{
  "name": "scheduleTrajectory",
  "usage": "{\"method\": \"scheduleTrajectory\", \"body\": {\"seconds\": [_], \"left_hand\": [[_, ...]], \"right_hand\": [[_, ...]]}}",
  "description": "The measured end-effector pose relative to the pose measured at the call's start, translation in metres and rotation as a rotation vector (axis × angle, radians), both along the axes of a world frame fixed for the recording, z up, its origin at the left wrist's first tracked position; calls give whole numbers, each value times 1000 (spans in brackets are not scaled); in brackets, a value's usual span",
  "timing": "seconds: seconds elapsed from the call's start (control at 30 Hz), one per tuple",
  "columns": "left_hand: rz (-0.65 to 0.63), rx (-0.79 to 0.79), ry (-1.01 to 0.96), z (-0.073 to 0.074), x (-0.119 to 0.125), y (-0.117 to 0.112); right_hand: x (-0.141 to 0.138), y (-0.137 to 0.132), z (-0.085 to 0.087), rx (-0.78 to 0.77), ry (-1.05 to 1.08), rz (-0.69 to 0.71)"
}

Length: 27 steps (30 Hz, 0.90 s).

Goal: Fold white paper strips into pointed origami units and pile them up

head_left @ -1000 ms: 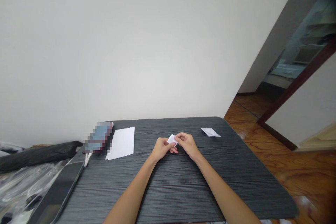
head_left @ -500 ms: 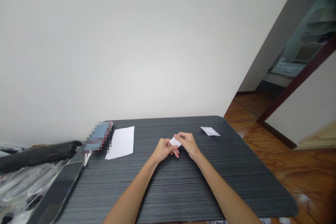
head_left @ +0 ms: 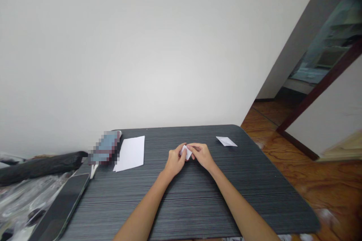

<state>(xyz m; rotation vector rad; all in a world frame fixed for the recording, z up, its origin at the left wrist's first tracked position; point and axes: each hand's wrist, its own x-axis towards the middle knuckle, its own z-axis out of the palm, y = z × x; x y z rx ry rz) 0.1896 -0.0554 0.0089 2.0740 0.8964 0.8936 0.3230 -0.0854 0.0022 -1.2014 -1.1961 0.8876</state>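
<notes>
Together, left hand [head_left: 174, 160], right hand [head_left: 201, 154] pinch folded paper [head_left: 186, 152].

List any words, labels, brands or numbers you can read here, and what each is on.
None can be read.
The packet left of the white sheets is blurred out.
Those sheets, the small folded paper in the left hand and right hand, and the folded piece show no print.
The phone screen is dark.

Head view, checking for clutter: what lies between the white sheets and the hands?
Nothing: the head view shows bare striped table between the white sheets and the left hand, which with the right hand pinches a small paper.
</notes>
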Motion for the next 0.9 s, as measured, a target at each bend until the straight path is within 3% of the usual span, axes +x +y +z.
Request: {"method": "scheduleTrajectory", "body": {"seconds": [0.23,0.47,0.57,0.7,0.9], "left_hand": [[-36,34,19,4,-3,3],[-188,-232,-178,4,-2,4],[-197,-260,-222,5,-2,4],[-177,-220,-219,8,-3,4],[-93,3,-64,8,-5,3]], "right_hand": [[4,-5,10,-39,31,191],[14,-6,11,-63,150,355],[16,-8,12,-64,163,404],[16,-10,16,-48,132,432],[14,-12,20,-28,53,429]]}}
